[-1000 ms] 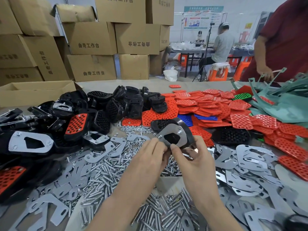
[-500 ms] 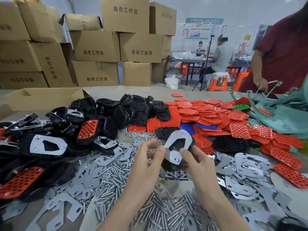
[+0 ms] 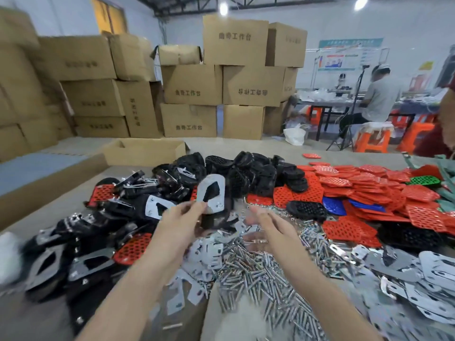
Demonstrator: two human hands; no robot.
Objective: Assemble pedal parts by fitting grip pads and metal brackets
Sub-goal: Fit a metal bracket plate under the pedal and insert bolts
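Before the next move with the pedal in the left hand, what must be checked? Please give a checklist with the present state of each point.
1. Left hand grips the pedal: ok.
2. Metal bracket lies flat on the pedal's face: ok.
3. Fasteners seated in the bracket: cannot tell, the picture is blurred.
4. Grip pad fitted on the far face: cannot tell, it is hidden.
5. Right hand free for the next part: ok, it is open above the screws.
6. Pile of black pedals at the left to receive this one: ok.
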